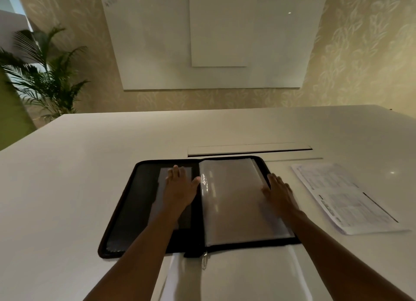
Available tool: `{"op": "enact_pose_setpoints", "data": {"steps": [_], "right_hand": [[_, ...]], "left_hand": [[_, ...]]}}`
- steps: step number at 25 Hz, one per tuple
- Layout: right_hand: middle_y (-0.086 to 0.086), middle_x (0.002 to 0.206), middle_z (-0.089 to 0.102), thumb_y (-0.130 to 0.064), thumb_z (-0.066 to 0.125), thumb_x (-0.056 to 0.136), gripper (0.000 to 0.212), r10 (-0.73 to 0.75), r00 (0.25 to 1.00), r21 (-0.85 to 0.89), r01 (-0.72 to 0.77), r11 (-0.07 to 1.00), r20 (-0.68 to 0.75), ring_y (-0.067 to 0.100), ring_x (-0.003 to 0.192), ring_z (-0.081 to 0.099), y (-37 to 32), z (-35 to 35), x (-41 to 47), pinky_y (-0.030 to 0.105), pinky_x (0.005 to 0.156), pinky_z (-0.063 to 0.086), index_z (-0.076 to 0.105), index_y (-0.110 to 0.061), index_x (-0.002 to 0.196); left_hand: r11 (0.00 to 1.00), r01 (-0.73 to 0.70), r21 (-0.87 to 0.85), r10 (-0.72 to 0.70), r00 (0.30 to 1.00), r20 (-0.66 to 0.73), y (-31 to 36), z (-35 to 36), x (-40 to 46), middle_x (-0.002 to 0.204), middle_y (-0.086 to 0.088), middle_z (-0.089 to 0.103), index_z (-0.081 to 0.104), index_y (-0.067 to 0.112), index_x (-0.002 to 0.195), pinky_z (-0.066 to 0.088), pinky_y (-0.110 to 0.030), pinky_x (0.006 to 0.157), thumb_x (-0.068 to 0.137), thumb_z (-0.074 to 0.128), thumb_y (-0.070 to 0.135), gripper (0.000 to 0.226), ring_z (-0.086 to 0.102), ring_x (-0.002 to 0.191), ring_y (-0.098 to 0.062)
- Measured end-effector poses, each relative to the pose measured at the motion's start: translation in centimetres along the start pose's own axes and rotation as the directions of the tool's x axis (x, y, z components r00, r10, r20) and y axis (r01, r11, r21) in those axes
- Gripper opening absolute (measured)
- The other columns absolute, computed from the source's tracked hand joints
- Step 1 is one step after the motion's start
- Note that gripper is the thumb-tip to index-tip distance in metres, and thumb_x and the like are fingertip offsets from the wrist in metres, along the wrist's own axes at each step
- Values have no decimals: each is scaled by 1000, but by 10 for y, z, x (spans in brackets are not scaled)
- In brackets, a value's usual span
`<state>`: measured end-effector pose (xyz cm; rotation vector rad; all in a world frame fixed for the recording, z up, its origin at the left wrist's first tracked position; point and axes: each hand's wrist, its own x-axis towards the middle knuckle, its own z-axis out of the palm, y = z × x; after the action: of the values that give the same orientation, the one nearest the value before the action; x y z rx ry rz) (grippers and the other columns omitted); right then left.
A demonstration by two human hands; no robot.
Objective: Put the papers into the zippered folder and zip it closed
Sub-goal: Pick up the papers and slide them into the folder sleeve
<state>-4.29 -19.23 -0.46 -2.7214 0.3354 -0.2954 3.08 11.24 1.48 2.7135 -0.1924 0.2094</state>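
The zippered folder (126,210) is pressed open by two flat grips, left hand (180,188) and right hand (279,192); print on the papers (344,197), near the desk's (67,188) right edge, is unreadable.

Print on the papers (344,197) is too blurred to read.

A black zippered folder (126,213) lies open flat on a white counter (67,177). The left hand (180,186) rests flat, fingers straight, on the folder's left inner panel. The right hand (279,191) lies flat at the right edge of the clear plastic sleeves (234,201) that fill the folder's right half. A metal zipper pull (204,260) hangs at the near edge of the spine. Printed papers (344,197) lie on the counter to the right, apart from the folder. A whiteboard (157,48) and a potted palm (45,75) stand behind the counter.
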Motion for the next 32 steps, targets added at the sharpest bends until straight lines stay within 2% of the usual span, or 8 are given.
{"op": "enact_pose_setpoints", "data": {"steps": [5,13,20,23,26,29,32], "right_hand": [[12,160,23,-44,32,102,62,-21,999,-2,21,1000,-30,27,149,19,36,-23,7,44,119,16,24,-8,152],[13,159,25,-41,38,101,60,-6,999,21,7,1000,-54,29,148,20,115,-64,23,46,120,18,28,-8,150],[13,160,24,-41,40,101,62,53,998,-5,-53,999,-33,30,148,20,197,-88,35,47,119,20,26,-8,151],[16,154,35,-39,48,98,60,83,994,-24,-85,996,-71,33,142,31,226,-98,37,47,115,28,33,-5,146],[14,138,52,-36,54,94,49,149,977,-23,-155,988,-153,36,126,46,250,-105,35,48,100,38,45,-7,132],[15,132,54,-37,54,93,47,207,970,-52,-215,975,-127,36,119,46,268,-106,33,47,96,39,46,-9,130],[13,127,55,-34,51,93,41,185,975,-90,-197,976,-124,33,116,46,279,-104,33,45,94,38,50,-9,125]], "left_hand": [[996,-68,-60,69,997,28,86,27,1,161,-19,14,22,7,151,14,-44,120,95,40,57,78,9,149,-34],[981,-143,-131,157,982,104,203,75,-1,160,-16,17,22,9,151,19,-46,117,93,37,63,80,11,149,-31],[978,-145,-152,175,962,209,283,122,-8,163,-13,7,16,10,153,15,-45,119,94,34,64,82,2,151,-29],[975,-148,-168,185,955,233,313,140,-14,163,-13,11,17,9,153,18,-45,120,94,36,62,82,7,150,-29],[975,-134,-176,173,956,235,336,156,-20,157,-16,27,29,6,148,31,-45,114,94,41,60,77,24,145,-30],[983,-123,-138,149,969,195,350,167,-23,139,-14,47,43,5,135,41,-42,105,92,47,56,67,39,130,-29],[992,-86,-93,97,989,111,363,172,-27,132,-14,51,46,4,131,40,-38,102,91,52,49,61,42,124,-28]]}}
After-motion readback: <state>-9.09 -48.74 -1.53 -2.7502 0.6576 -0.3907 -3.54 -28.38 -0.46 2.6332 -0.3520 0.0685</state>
